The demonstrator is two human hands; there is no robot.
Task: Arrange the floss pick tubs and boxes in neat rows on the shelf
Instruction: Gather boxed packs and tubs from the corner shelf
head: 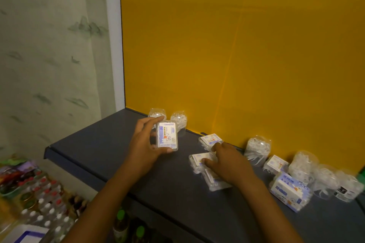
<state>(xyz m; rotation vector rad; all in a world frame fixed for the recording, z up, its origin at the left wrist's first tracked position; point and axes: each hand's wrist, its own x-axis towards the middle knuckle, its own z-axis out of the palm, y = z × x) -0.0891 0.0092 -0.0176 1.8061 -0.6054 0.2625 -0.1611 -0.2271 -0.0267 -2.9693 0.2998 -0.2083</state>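
Floss box in left hand

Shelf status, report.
Left hand grips one box, lifted. Right hand on loose boxes. Two tubs at back wall. Path open.

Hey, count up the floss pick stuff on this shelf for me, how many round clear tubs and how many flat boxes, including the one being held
Round clear tubs: 6, two at the back left, four toward the right
Flat boxes: 6, one in the left hand, two under the right hand, three others
Total: 12
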